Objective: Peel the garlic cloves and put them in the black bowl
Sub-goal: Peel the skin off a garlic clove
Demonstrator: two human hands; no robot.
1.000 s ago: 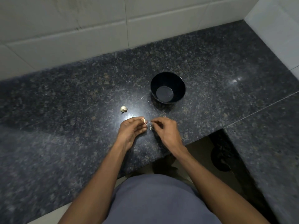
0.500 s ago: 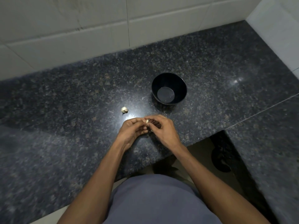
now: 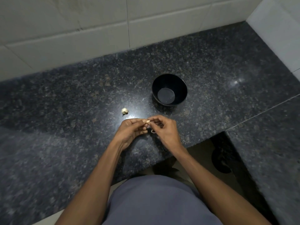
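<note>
Head view, Ana: what are the hands doing?

— Both are raised just over the front of the dark granite counter [image 3: 65, 111], meeting fingertip to fingertip. The left hand [image 3: 132, 130] has its fingers curled and pinches a small pale garlic clove [image 3: 148, 121] between thumb and forefinger. The right hand [image 3: 165, 129] is curled too, its thumb and forefinger nipping at the same clove from the other side.

— Is the skin off?

— Too small to tell. A thin pale curl shows just below the right fingers, but I cannot say what it is.

— Where is the black bowl?

— The black bowl [image 3: 181, 85] stands upright on the counter beyond the hands, a little to the right of them and clearly apart. I see only its shiny bottom inside.

— Any other garlic?

— One more garlic piece [image 3: 124, 110] lies on the counter, left of the bowl and just beyond the left hand, touching neither.

— And behind?

— A tiled wall [image 3: 97, 30] runs along the back of the counter and turns the corner at the right.
</note>
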